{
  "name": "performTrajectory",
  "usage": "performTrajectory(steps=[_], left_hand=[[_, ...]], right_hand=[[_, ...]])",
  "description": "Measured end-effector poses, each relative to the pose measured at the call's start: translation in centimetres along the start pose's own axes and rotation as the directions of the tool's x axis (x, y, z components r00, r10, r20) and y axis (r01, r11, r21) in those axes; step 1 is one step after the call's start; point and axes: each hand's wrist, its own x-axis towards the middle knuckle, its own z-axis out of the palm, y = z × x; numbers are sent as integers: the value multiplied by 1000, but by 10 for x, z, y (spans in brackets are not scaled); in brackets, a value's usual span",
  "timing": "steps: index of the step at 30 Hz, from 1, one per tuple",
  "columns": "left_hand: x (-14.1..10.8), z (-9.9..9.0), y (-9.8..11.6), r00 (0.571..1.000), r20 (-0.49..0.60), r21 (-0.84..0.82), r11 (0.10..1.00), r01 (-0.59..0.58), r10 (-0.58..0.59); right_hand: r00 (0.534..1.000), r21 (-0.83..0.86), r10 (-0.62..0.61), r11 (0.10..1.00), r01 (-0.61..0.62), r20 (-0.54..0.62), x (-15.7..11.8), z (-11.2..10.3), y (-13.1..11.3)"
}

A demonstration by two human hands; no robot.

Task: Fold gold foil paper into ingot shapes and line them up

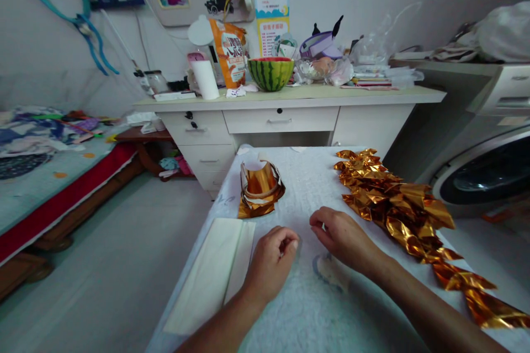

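My left hand [273, 259] is loosely curled above the cloth-covered table [302, 187], thumb against the bent fingers. No object shows in it. Just to its left lies a stack of white paper sheets [207, 270]. Across a small gap, my right hand [339, 234] is also curled, fingertips together, with nothing visible between them. Beyond the left hand sits a curled bundle of gold foil sheets [260, 187], white on the reverse. Along the table's right side runs a pile of folded, twisted gold foil pieces [393, 204], nearest to my right hand.
A white desk [281, 119] stands behind the table, bearing a cut watermelon [271, 74], an orange pouch [229, 55] and a white paper roll [206, 80]. A bed [83, 187] is at the left, a washing machine [488, 138] at the right.
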Motion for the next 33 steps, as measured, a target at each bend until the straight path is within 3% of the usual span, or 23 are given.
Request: performTrajectory(steps=[7,13,16,21,26,28,30,33], left_hand=[[9,-2,-15,981,-174,-141,988,66,-90],[13,-3,-20,968,-237,-51,996,73,-83],[12,-3,-12,979,-197,70,996,62,-47],[0,-8,25,1000,11,286,958,18,-22],[-4,-21,55,990,127,281,959,25,-63],[11,-26,49,992,91,177,982,70,-87],[34,-28,33,984,-91,55,986,158,-152],[76,-27,2,941,-277,38,976,213,-194]], right_hand=[[986,52,59,997,-51,-155,53,29,-1],[970,108,111,990,-90,-216,54,57,20],[966,139,116,987,-85,-230,51,62,26],[963,182,119,980,-76,-242,51,66,30],[961,218,119,974,-64,-249,53,71,37],[962,228,117,972,-60,-246,54,72,38],[964,234,115,971,-57,-242,54,71,38],[964,235,112,970,-54,-239,55,70,37]])
